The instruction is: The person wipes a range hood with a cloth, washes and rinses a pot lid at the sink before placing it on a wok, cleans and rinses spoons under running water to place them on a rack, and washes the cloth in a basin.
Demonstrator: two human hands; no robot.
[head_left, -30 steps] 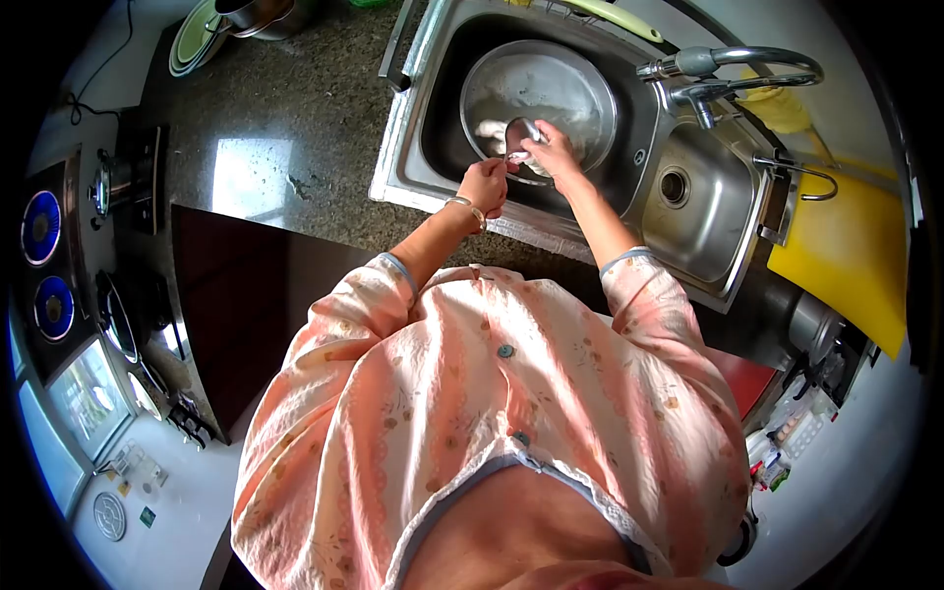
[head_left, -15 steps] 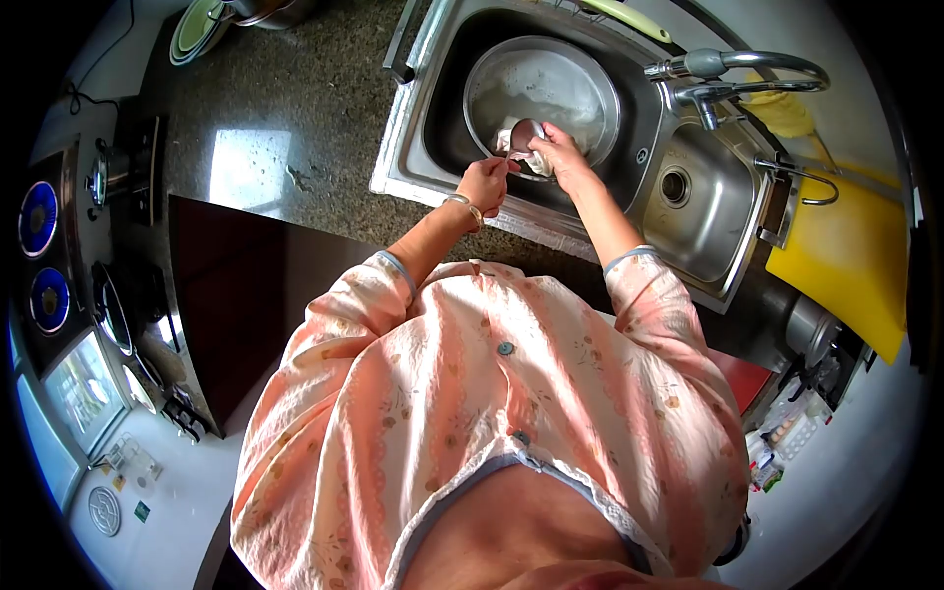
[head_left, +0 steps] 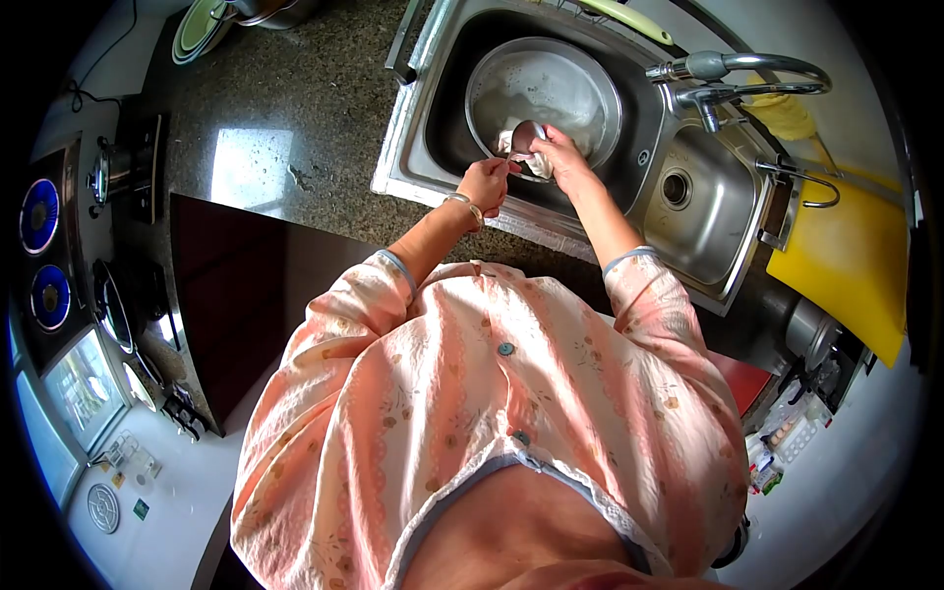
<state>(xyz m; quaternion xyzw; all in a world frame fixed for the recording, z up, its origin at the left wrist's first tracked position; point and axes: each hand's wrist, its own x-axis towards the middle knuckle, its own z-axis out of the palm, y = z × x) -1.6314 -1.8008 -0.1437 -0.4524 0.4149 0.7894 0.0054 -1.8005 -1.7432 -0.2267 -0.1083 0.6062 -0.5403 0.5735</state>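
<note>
- Nearest is the person's pink floral shirt, its sleeves ending below the elbows.
- The left hand, with a bracelet at its wrist, reaches over the sink's front edge; its grip is closed around the thin handle of a metal spoon.
- The right hand is beside it, its grip curled on what looks like a white cloth, bunched against the spoon's bowl; the fingertips are partly hidden.
- Spoon and cloth are over the near side of a round metal basin, which seems to hold cloudy water.
- The basin sits in the larger, left compartment of a steel sink; the smaller compartment on the right shows a round drain.
- Beyond the sink's divider arches a chrome tap; a yellow sheet stands past the right end.
- Leftward stretches the speckled stone bench, with stacked green-and-white bowls at its far corner.
- Far left is a hob with two blue rings.
</note>
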